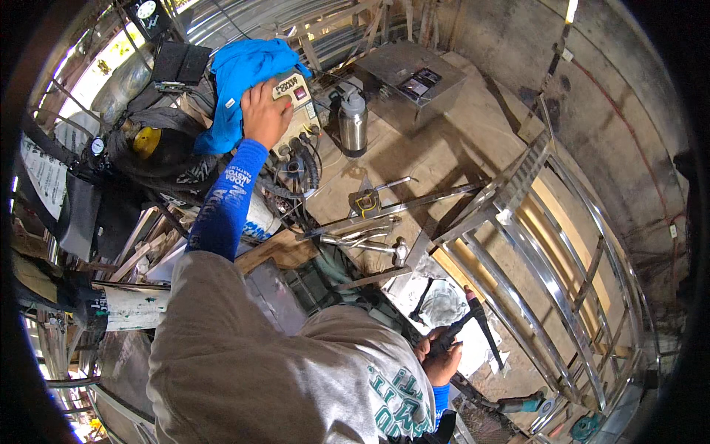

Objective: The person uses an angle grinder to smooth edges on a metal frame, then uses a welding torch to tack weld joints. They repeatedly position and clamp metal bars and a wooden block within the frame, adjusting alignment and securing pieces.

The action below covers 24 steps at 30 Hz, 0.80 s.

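My left hand (265, 115) lies over a light-coloured welding machine (305, 111), fingers apart, its thumb by a small red part on the front panel. A bright blue cloth (255, 63) drapes over the machine beside these fingers. Low on the right, my right hand (441, 362) is wrapped around the black handle of a TIG welding torch (479, 325). The torch has a pink nozzle at its upper end and a long black cap pointing down. Close by it stands a shiny metal frame of welded tubes (547, 277). Cables plug into the machine's lower front.
A steel bottle (353, 124) stands right of the machine. A hammer (399, 251), a clamp-like tool (364, 201) and a long metal bar (392, 211) lie on the work surface. Behind is a metal box (410, 74) with a phone-like object. An angle grinder (521, 404) lies lower right.
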{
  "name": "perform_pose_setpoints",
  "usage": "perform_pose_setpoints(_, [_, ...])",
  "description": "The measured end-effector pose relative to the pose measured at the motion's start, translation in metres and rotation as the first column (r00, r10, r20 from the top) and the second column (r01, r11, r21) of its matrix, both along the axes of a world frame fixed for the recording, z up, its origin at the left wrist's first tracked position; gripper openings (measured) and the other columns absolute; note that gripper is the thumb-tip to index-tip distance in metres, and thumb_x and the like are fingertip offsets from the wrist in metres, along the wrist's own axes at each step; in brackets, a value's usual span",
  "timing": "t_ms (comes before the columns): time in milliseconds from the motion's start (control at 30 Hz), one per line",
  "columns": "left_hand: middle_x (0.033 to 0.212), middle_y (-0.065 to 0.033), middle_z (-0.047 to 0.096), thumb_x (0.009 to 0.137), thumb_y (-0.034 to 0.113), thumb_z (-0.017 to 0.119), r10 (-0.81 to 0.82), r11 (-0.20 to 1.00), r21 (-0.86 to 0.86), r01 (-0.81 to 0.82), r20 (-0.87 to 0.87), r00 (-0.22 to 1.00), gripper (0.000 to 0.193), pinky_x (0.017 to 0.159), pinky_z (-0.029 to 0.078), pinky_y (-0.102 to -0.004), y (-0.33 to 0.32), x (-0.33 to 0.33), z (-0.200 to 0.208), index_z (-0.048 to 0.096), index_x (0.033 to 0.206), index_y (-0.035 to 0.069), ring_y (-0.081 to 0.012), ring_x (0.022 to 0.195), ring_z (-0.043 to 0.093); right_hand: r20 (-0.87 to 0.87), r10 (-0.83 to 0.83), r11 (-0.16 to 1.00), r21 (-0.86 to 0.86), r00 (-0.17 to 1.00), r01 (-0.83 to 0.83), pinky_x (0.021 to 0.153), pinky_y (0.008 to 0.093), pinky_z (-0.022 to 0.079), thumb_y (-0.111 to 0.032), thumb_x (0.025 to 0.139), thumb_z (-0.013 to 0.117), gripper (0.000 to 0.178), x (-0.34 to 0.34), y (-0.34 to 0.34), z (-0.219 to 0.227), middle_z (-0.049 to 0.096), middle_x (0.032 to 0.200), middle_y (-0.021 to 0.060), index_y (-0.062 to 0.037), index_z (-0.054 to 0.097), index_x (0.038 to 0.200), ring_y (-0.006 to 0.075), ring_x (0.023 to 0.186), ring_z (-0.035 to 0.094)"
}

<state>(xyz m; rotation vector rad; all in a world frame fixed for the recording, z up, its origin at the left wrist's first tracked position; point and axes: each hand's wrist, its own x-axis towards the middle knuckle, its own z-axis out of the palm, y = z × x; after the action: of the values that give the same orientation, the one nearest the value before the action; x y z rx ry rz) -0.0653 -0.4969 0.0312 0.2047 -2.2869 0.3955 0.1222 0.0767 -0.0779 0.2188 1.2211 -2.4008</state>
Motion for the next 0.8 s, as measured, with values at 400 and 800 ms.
perform_pose_setpoints(400, [0.132, -0.0189, 0.060, 0.075, 0.021, 0.087, -0.416, 0.714, 0.516, 0.473, -0.230, 0.880, 0.057, 0.110, 0.042, -0.0502, 0.125, 0.048, 0.002, 0.068, 0.127, 0.007, -0.0391, 0.124, 0.055, -0.232, 0.219, 0.868, 0.490, 0.948, -0.080, 0.061, 0.0269, 0.042, -0.028, 0.090, 0.079, 0.035, -0.038, -0.053, 0.020, 0.053, 0.078, -0.0007, -0.0048, 0.055, 0.100, 0.0096, 0.067, 0.048])
perform_pose_setpoints(800, [0.107, -0.0195, 0.071, 0.094, 0.015, 0.069, -0.999, 0.021, 0.957, 0.290, 0.012, 0.032, 0.027, 0.085, 0.053, -0.0438, 0.303, 0.072, -0.040, 0.066, 0.117, 0.003, -0.0398, 0.098, 0.068, -0.252, 0.375, 0.713, 0.693, 0.892, -0.104, 0.077, 0.0306, 0.050, -0.020, 0.092, 0.079, 0.030, -0.025, -0.032, 0.039, 0.067, 0.089, 0.0061, 0.0008, 0.067, 0.110, 0.0121, 0.085, 0.057])
